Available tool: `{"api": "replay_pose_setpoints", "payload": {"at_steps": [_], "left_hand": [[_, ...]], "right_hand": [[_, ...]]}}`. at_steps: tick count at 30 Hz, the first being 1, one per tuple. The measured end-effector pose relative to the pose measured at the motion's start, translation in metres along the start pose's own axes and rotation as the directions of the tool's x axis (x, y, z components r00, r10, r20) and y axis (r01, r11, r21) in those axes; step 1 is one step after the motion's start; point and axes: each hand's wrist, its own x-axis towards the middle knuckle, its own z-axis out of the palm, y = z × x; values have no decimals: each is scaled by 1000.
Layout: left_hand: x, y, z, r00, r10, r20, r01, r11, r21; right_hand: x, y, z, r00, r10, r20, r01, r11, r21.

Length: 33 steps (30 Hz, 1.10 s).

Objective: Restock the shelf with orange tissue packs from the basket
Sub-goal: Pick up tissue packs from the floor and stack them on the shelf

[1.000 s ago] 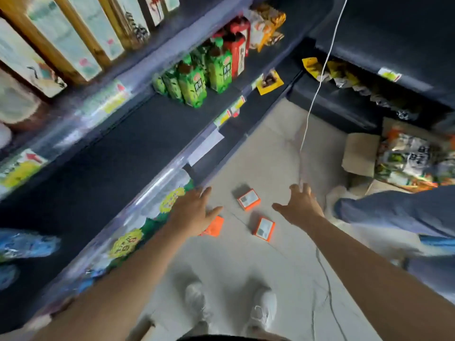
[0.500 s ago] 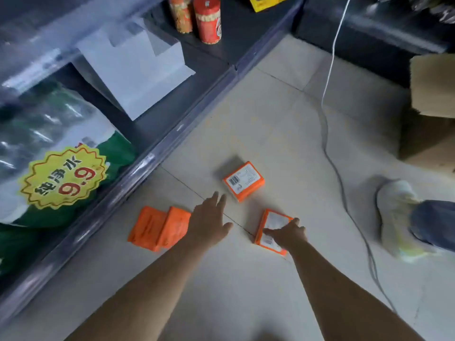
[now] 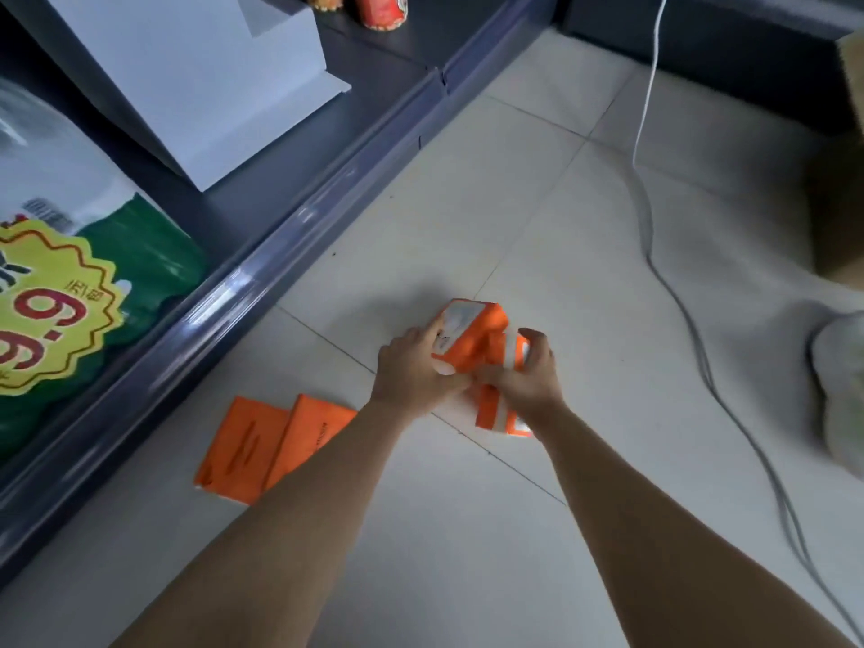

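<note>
Head view: A person crouches over a tiled floor (image 3: 537, 189) beside the bottom shelf (image 3: 374, 72) of a shop rack, gathering orange tissue packs that lie on the tiles rather than on display. The left hand (image 3: 416, 371) is closed on one orange pack (image 3: 472, 334), its fingers over the white label face, tilting it up off the floor. The right hand (image 3: 528, 381) is closed on a second pack (image 3: 498, 409) just beside the first; the two hands meet in the middle, and the packs touch or nearly touch. Two more orange packs (image 3: 271, 441) lie flat and overlapping on the floor to the near left, close to the shelf's front rail and partly hidden behind the left forearm.

No basket appears in this view. On the shelf to the left stand a large green-and-white bag with a yellow price badge (image 3: 70, 273), a white box (image 3: 196, 77) and, at the far edge, the bases of two cans (image 3: 381, 9). A white cable (image 3: 654, 133) trails across the floor on the right, near a cardboard box (image 3: 841, 203).

By this evidence the restocking is at an early stage: no orange pack is seen on the shelf, two are in hand, two wait on the floor, and all four still need placing.
</note>
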Motion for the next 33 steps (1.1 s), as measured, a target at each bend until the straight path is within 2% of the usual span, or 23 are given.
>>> {"api": "replay_pose_setpoints", "payload": {"at_steps": [2, 4, 6, 8, 11, 15, 18, 20, 22, 24, 26, 28, 30, 33], "left_hand": [[-9, -12, -2, 984, -175, -19, 156, 918, -363], [-9, -19, -3, 949, -312, 35, 273, 764, -584], [-7, -22, -5, 935, -345, 81, 306, 673, -674], [-5, -22, -8, 952, -301, 58, 260, 693, -672], [-3, -24, -11, 958, -274, 84, 266, 745, -611], [1, -29, -19, 936, -225, 271, 326, 846, -423], [-1, -25, -35, 876, -300, 378, 410, 875, -256], [-4, -22, -45, 856, -370, 361, 437, 890, -126], [-7, -18, -50, 896, -296, 331, 318, 948, -14], [-9, -10, -53, 927, -122, 354, 78, 987, 137], [-9, -2, -52, 922, -34, 386, -93, 948, 305], [-10, 4, -46, 934, -33, 356, -158, 855, 494], [-13, 5, -40, 947, -134, 291, -58, 822, 567], [-15, 0, -35, 887, -367, 280, 221, 870, 441]], "right_hand": [[3, -7, -11, 990, 117, 75, -131, 964, 230], [7, -9, -21, 971, 221, 94, -239, 924, 298], [13, -8, -29, 953, 301, 42, -302, 926, 225], [17, -9, -34, 942, 334, 10, -330, 925, 187], [16, -9, -38, 923, 382, 51, -385, 917, 106], [15, -9, -33, 930, 361, 73, -360, 933, -26], [17, -23, -32, 956, 292, 26, -288, 953, -95], [19, -34, -31, 971, 239, 10, -235, 962, -135], [20, -43, -30, 982, 185, 26, -175, 961, -216], [21, -48, -27, 988, 141, 59, -116, 944, -308], [21, -48, -25, 990, 107, 89, -68, 930, -362], [20, -47, -24, 987, 72, 141, -4, 901, -433], [16, -46, -23, 974, 95, 206, 40, 821, -569], [7, -47, -24, 957, 185, 226, 58, 637, -769]]}}
